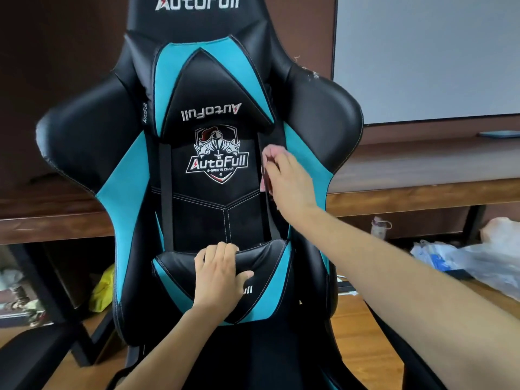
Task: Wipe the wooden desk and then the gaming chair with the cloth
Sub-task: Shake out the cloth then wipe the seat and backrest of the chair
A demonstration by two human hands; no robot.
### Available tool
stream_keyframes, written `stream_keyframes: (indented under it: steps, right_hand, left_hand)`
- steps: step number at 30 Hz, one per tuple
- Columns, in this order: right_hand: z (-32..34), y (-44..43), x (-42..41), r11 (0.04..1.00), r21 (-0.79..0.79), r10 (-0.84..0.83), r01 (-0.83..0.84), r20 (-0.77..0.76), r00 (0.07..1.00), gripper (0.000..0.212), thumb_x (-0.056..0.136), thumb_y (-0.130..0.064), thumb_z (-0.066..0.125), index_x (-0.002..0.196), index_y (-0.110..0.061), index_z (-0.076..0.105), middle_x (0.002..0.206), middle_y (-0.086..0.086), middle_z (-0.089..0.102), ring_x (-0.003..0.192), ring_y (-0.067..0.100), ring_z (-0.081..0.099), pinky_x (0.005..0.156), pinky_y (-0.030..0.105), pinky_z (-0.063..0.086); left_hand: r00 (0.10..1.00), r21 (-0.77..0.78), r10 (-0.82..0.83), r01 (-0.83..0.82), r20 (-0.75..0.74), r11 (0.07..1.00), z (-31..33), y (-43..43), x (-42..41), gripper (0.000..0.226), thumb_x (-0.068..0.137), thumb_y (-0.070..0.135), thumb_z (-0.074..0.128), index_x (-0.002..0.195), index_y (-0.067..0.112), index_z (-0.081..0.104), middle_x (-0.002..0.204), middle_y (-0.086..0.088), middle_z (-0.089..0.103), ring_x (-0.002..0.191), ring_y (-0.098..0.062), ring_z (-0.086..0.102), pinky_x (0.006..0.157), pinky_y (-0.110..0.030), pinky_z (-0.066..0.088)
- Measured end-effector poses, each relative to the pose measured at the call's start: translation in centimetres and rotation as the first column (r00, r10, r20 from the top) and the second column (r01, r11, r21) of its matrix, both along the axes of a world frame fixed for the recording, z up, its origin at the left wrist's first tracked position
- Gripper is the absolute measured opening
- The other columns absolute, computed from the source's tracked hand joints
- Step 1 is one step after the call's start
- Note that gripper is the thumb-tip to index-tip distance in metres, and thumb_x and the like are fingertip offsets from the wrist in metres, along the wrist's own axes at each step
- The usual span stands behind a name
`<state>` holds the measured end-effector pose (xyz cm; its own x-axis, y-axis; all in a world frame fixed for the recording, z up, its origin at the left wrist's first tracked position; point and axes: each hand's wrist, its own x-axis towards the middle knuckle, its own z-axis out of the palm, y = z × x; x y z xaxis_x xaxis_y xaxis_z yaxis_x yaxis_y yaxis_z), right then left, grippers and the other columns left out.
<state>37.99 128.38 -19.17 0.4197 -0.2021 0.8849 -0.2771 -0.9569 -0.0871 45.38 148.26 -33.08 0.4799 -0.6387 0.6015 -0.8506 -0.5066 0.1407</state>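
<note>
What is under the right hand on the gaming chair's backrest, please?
A pink cloth, pressed to the backrest by the right hand. Only its upper and left edges show; the hand covers the rest.

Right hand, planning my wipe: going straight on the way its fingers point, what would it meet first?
Probably the black strap just above the pink cloth in the right hand, then the head pillow; depth unclear.

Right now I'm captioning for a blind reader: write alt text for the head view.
A person's right hand holds a pink cloth against the backrest of a black-and-teal AutoFull gaming chair, while the left hand grips its lumbar cushion. A wooden desk stands behind.
</note>
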Motion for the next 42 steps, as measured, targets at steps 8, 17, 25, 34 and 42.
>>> stream_keyframes:
  steps: [8,17,25,34,42]
  right_hand:
    - [4.8,-1.7,-0.7,0.986,-0.169,-0.028,0.013,-0.089,0.996,0.034,0.107,-0.031,0.032,0.120,-0.021,0.062,0.112,-0.008,0.057,0.107,0.014,0.056,0.087,0.027,0.045]
    - [-3.8,1.7,-2.8,0.994,-0.038,-0.104,0.098,-0.210,0.972,0.048,0.100,-0.006,0.063,0.147,-0.007,0.053,0.148,0.006,0.047,0.115,0.024,0.054,0.094,0.039,0.058]
    - [-5.5,3.2,-3.2,0.947,-0.321,0.009,-0.019,-0.032,0.999,0.016,0.099,-0.003,0.061,0.109,-0.012,0.070,0.110,0.006,0.064,0.094,0.024,0.058,0.071,0.040,0.054]
    - [-8.0,7.2,5.6,0.902,-0.227,0.255,-0.366,-0.404,0.879,0.033,0.089,0.003,0.065,0.121,-0.008,0.064,0.144,-0.002,0.050,0.115,0.018,0.051,0.077,0.038,0.059]
    - [-7.4,8.5,6.8,0.854,-0.259,0.263,-0.452,-0.535,0.803,0.057,0.085,0.003,0.072,0.139,-0.016,0.065,0.138,0.007,0.059,0.116,0.029,0.053,0.086,0.045,0.052]
  left_hand:
    - [0.999,-0.011,-0.027,0.027,0.034,1.000,-0.2,0.6,-0.1,0.052,0.086,0.050,0.080,0.122,0.017,0.063,0.108,0.004,0.058,0.105,-0.024,0.056,0.108,-0.041,0.038]
    - [0.992,0.010,-0.056,0.055,0.109,0.998,-0.5,3.6,3.1,0.083,0.084,0.047,0.084,0.156,0.023,0.049,0.146,-0.010,0.053,0.136,-0.032,0.050,0.114,-0.048,0.041]
    - [0.987,-0.020,0.007,-0.004,0.159,1.000,-4.1,5.0,3.4,0.095,0.088,0.041,0.082,0.166,0.023,0.031,0.174,-0.014,0.018,0.162,-0.031,0.013,0.129,-0.053,0.022]
    - [0.988,-0.009,0.051,-0.051,0.145,0.999,-4.1,4.7,3.1,0.092,0.087,0.033,0.083,0.164,0.020,0.035,0.171,-0.017,0.026,0.161,-0.033,0.019,0.130,-0.052,0.020]
    - [0.976,-0.160,0.079,-0.046,0.203,0.986,-6.1,4.4,3.8,0.078,0.076,0.019,0.094,0.147,0.012,0.061,0.153,-0.033,0.045,0.143,-0.049,0.046,0.115,-0.062,0.044]
